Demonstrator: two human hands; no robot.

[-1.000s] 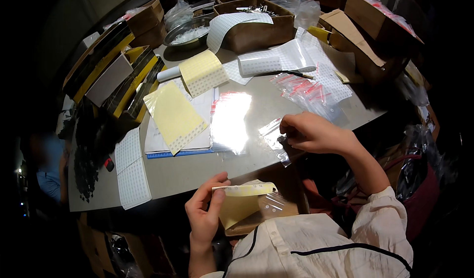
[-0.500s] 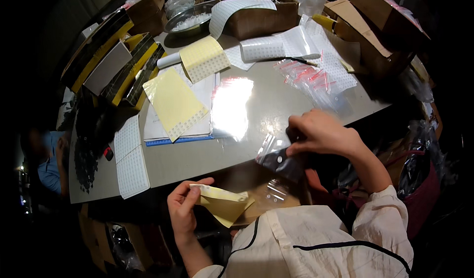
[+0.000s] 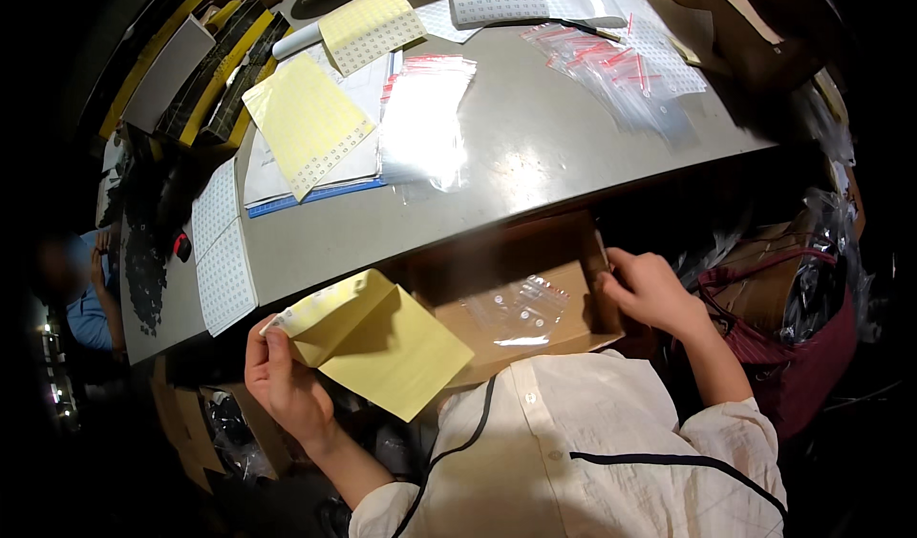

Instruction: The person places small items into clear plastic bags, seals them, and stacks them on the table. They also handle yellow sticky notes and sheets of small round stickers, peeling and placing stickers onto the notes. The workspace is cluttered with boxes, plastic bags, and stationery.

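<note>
My left hand [image 3: 287,385] pinches the edge of a folded yellow label sheet [image 3: 411,357] between thumb and fingers. The sheet hangs over the left side of an open cardboard box [image 3: 457,278], which lies in front of my body below the table edge. Inside this box lie clear zip bags [image 3: 528,311] with small white round labels. My right hand [image 3: 654,295] is at the box's right wall, its thumb and fingers closed on the rim.
On the table [image 3: 334,261] lie a stack of clear zip bags [image 3: 425,127], loose red-striped zip bags [image 3: 621,80], yellow label sheets [image 3: 308,123] and white label sheets [image 3: 222,242]. A dark red bag [image 3: 812,357] stands at right. Another person [image 3: 91,299] sits at far left.
My right hand has come down from the table edge to the box; the dark-filled zip bag it held no longer shows. The yellow sheet has opened out. The view has tilted downward.
</note>
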